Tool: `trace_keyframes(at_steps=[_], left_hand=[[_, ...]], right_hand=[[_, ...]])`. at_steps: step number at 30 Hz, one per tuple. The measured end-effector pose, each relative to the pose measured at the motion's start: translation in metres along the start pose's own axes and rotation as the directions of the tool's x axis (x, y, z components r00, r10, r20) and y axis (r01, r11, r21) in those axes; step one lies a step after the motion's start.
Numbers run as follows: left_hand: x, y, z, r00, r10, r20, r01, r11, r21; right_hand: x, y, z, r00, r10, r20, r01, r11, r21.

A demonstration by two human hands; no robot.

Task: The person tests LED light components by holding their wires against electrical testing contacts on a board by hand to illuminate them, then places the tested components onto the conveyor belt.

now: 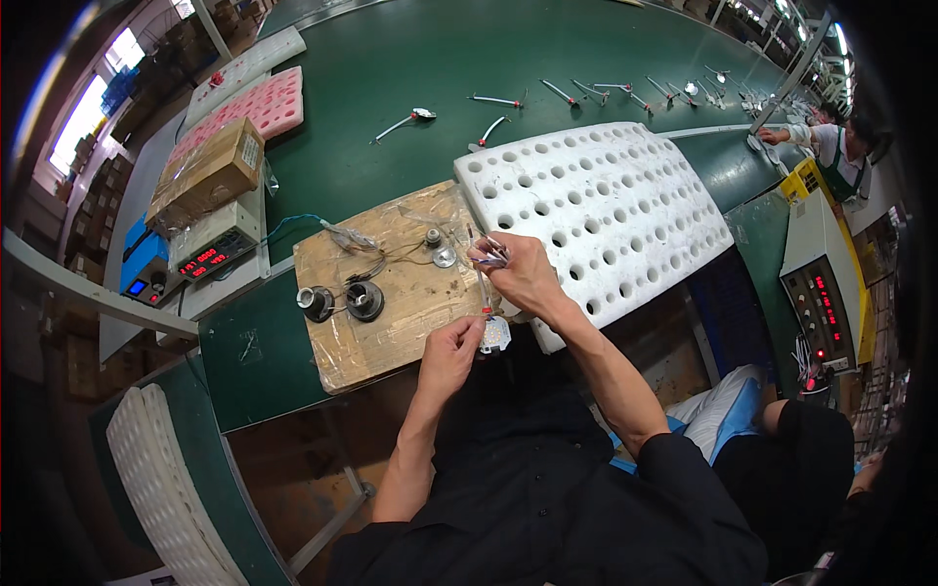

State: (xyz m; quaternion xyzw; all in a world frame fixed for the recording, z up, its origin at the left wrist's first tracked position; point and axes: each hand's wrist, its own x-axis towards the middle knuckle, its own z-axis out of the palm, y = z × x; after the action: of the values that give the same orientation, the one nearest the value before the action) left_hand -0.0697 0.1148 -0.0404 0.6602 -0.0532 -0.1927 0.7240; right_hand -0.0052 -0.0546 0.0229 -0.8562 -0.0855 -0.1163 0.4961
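Near the front edge of the cardboard-topped work surface (391, 337), my left hand (449, 356) pinches the edge of a small white LED board (495, 336) with yellowish dots. A thin lead with a red part rises from this board toward my right hand (528, 273). My right hand is closed, above and to the right of the left one. Slender shiny pieces stick out of its fingers, too small to name. Two black lamp sockets (364, 301) stand on the cardboard to the left, with a small metal fitting (445, 257) and thin wires behind.
A white foam tray (606, 210) full of holes lies to the right. Several wired parts (503, 101) are scattered on the green bench (391, 59). Meters with red digits stand left (210, 256) and right (823, 293). A co-worker (840, 146) sits at the far right.
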Motion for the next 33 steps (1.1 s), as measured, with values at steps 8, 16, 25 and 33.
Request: trace_keyframes(at_steps=[8, 16, 25, 33], left_hand=[[0.023, 0.045, -0.016, 0.908, 0.335, -0.254, -0.229, 0.901, 0.370], [0.069, 0.056, -0.017, 0.885, 0.369, -0.286, -0.327, 0.927, 0.184], [0.066, 0.042, -0.016, 0.915, 0.280, -0.289, -0.307, 0.950, -0.053], [0.068, 0.037, -0.011, 0.903, 0.242, -0.355, -0.323, 0.928, -0.189]], right_hand=[[-0.002, 0.002, -0.011, 0.965, 0.115, 0.234, -0.127, 0.991, 0.036], [-0.003, 0.001, -0.007, 0.964, 0.070, 0.257, -0.069, 0.998, -0.015], [-0.003, -0.005, -0.008, 0.970, 0.111, 0.216, -0.111, 0.994, -0.015], [-0.001, -0.008, -0.010, 0.943, 0.203, 0.264, -0.199, 0.979, -0.040]])
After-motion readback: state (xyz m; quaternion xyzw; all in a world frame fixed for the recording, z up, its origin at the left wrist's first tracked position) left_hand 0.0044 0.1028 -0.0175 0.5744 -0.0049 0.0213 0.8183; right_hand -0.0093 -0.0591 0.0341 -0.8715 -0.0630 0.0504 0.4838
